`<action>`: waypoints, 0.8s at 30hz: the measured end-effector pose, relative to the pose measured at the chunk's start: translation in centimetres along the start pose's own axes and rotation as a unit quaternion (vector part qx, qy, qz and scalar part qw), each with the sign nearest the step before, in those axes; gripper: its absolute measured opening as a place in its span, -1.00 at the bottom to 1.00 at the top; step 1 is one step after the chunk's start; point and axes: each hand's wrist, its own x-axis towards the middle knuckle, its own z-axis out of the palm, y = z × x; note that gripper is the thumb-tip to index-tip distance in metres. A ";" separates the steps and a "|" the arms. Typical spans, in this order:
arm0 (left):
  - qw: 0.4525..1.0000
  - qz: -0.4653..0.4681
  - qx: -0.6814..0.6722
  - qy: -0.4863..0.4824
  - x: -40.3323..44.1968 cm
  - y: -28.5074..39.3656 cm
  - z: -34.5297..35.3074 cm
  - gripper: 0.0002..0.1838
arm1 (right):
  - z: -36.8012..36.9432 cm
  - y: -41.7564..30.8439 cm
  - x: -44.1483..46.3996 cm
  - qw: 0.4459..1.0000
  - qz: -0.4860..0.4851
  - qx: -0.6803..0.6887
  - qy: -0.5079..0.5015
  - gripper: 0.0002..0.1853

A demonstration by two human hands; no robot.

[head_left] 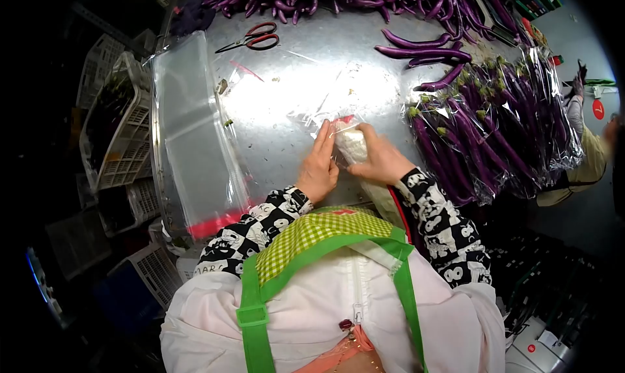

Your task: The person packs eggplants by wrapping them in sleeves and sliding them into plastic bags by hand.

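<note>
While the right hand (379, 158) curls its thumb and fingers around its right side, a pale bundle (351, 145) in clear plastic lies near the middle of the desk's (293, 86) near edge, between both hands. The left hand (317, 170) is beside it, fingers straight and together; whether it grips the plastic, I cannot tell. The bundle's long axis runs away from the person, leaning slightly left, its red-marked end pointing to the far edge. Its near end is hidden by the right hand; its contents are unclear. Clear bags (195, 132) line the left edge, bagged eggplants (488, 132) the right.
</note>
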 end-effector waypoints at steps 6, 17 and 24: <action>0.998 0.038 0.033 -0.044 -1.2 -1.2 1.6 -0.17 | 6.0 1.1 4.1 0.972 -0.051 -0.161 0.166 -0.03; 0.959 0.016 0.276 0.060 2.1 0.9 -1.4 -0.71 | 4.6 3.4 -5.1 0.975 0.052 -0.202 0.080 -0.24; 0.941 0.082 0.329 0.014 5.0 -1.0 1.0 -0.92 | 3.6 3.6 -4.5 0.986 -0.022 -0.154 0.053 -0.39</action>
